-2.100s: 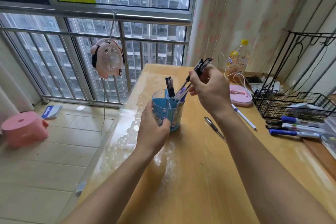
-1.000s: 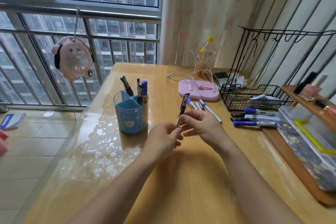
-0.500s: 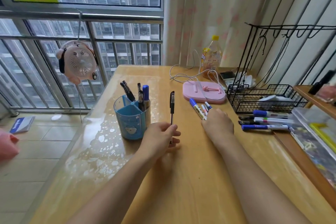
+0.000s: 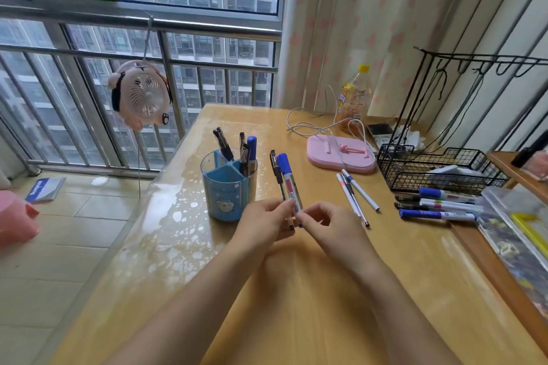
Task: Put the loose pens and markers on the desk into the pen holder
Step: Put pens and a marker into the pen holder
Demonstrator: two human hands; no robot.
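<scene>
One pen holder point(image 4: 228, 190), two hands point(image 4: 299, 224).

Bare surface point(image 4: 296, 290) lies open near the body; pen holder point(image 4: 228, 187) left, loose pens point(image 4: 354, 195) and wire basket point(image 4: 430, 169) crowd the right.

A blue plastic pen holder point(image 4: 227, 187) with compartments stands upright, several pens inside. A black pen point(image 4: 277, 173) and a blue-capped white marker point(image 4: 290, 180) are held upright beside it.

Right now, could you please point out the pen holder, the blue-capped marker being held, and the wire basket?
pen holder point(image 4: 226, 201): head view, front wall.
blue-capped marker point(image 4: 284, 163): head view, its blue cap.
wire basket point(image 4: 415, 175): head view, front mesh wall.
</scene>
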